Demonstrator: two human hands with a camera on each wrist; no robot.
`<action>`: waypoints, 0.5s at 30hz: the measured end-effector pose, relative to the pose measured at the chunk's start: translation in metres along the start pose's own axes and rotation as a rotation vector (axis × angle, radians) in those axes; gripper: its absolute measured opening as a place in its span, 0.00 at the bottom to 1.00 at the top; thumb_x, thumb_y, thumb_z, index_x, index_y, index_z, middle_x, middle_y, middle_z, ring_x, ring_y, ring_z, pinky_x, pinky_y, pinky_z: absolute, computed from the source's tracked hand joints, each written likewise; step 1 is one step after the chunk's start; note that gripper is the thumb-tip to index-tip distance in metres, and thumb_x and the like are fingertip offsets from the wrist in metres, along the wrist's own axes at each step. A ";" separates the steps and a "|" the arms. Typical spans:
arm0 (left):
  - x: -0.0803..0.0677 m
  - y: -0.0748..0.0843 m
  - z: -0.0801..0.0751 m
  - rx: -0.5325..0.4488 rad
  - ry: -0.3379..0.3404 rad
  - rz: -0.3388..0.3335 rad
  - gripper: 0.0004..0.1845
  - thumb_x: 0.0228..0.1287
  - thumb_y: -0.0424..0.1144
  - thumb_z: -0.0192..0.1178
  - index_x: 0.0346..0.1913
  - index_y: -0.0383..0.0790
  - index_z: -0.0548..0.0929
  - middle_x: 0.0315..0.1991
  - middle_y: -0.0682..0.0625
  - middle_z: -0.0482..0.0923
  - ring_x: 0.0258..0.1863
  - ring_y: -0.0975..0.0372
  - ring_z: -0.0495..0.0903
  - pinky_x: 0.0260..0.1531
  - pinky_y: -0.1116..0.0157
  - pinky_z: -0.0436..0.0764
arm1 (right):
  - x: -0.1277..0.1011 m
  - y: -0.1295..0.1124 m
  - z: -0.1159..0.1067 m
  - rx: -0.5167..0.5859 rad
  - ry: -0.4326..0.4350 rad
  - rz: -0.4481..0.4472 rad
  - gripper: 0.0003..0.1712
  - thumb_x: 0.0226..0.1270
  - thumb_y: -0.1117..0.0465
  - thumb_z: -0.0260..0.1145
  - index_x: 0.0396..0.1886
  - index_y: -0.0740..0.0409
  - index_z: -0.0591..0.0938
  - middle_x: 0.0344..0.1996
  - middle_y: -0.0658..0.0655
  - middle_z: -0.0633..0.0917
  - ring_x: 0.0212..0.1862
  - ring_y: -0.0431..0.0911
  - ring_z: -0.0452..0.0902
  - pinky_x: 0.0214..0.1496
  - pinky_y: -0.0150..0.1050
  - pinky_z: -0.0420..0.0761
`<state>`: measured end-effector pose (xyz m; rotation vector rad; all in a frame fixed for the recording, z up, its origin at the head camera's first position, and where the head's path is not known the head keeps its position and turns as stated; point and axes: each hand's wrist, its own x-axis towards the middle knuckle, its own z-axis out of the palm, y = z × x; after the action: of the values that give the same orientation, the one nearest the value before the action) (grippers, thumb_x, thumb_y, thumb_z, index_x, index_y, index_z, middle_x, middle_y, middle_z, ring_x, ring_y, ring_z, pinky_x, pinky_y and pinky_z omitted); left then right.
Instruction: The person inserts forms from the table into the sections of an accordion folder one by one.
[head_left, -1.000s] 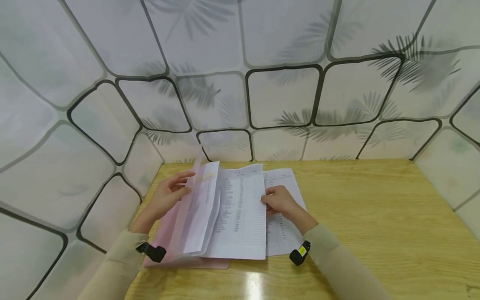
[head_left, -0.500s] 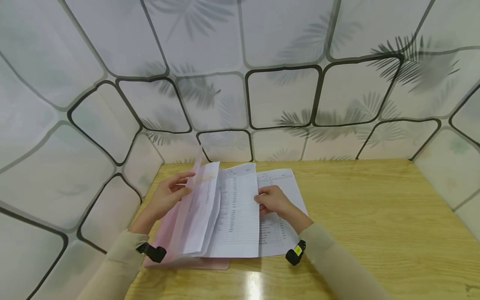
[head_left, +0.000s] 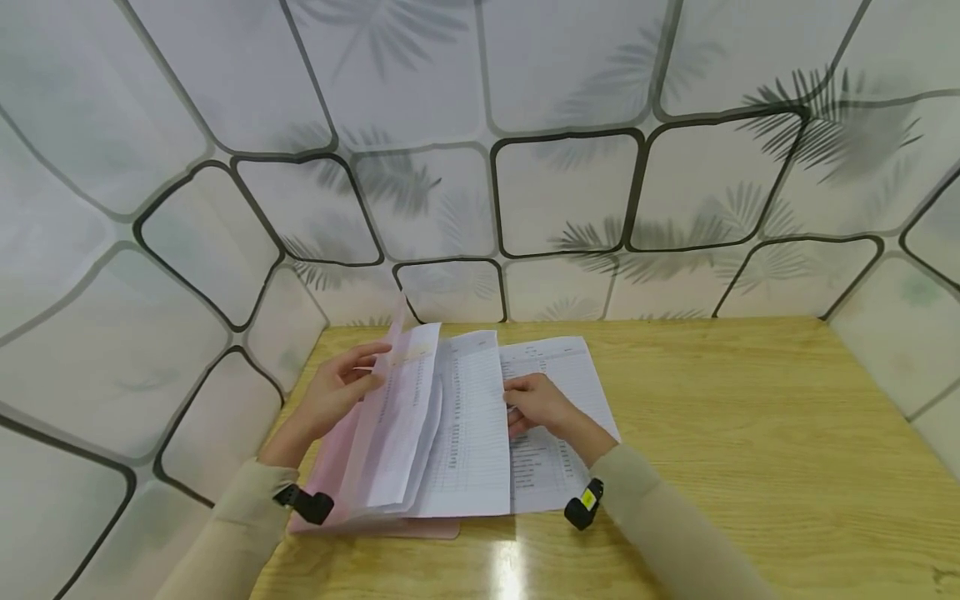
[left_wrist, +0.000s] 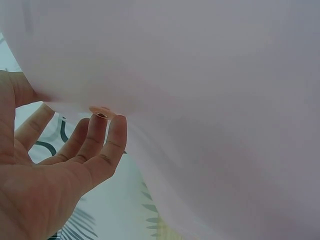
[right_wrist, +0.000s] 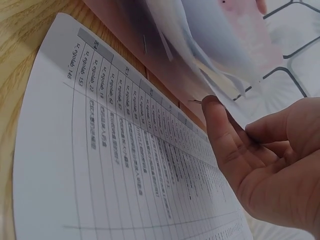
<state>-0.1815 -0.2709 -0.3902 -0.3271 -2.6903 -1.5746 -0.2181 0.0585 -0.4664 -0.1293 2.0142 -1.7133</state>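
A leaf-patterned wall (head_left: pixel 570 196) backs a wood-grain table (head_left: pixel 757 433), where a pink folder (head_left: pixel 327 467) lies toward the left, its translucent cover (head_left: pixel 363 446) raised beside white pages (head_left: pixel 408 421). A printed lower sheet (head_left: pixel 546 477) rests on the wood, partly beneath a lifted sheet (head_left: pixel 471 433). The person's left hand (head_left: pixel 337 392) pinches the cover's edge; the right hand (head_left: pixel 542 404) pinches the lifted sheet's right edge. Each wrist bears a small black device (head_left: pixel 311 505).

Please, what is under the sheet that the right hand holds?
A printed sheet, showing at right, and a pink folder, showing at the near edge; the rest is covered.
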 end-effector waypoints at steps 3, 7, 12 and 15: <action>0.000 0.000 0.000 0.004 0.000 0.000 0.25 0.73 0.30 0.61 0.72 0.35 0.77 0.67 0.28 0.76 0.60 0.39 0.81 0.43 0.66 0.81 | 0.001 0.000 0.003 0.009 0.023 0.004 0.25 0.79 0.68 0.55 0.69 0.77 0.74 0.37 0.67 0.90 0.24 0.41 0.84 0.31 0.39 0.88; 0.001 0.000 0.001 0.003 0.002 0.002 0.25 0.74 0.30 0.61 0.72 0.35 0.77 0.67 0.29 0.76 0.60 0.39 0.81 0.44 0.66 0.81 | 0.003 0.000 0.009 0.027 0.046 0.013 0.24 0.77 0.69 0.56 0.68 0.77 0.76 0.37 0.66 0.89 0.24 0.41 0.83 0.32 0.40 0.88; 0.001 0.000 0.002 0.006 -0.001 0.007 0.25 0.73 0.30 0.61 0.71 0.35 0.77 0.67 0.29 0.76 0.59 0.39 0.81 0.43 0.65 0.81 | 0.005 0.003 0.016 0.048 0.054 0.007 0.24 0.77 0.70 0.55 0.68 0.78 0.74 0.41 0.71 0.89 0.25 0.42 0.84 0.32 0.41 0.89; 0.002 0.000 0.002 0.007 -0.003 0.006 0.25 0.73 0.30 0.61 0.71 0.35 0.77 0.67 0.29 0.76 0.59 0.40 0.81 0.42 0.65 0.80 | 0.005 0.002 0.019 0.048 0.048 -0.002 0.25 0.77 0.70 0.55 0.69 0.79 0.74 0.42 0.72 0.89 0.25 0.42 0.84 0.32 0.41 0.89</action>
<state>-0.1828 -0.2688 -0.3910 -0.3380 -2.6940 -1.5634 -0.2140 0.0401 -0.4718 -0.0746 2.0055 -1.7809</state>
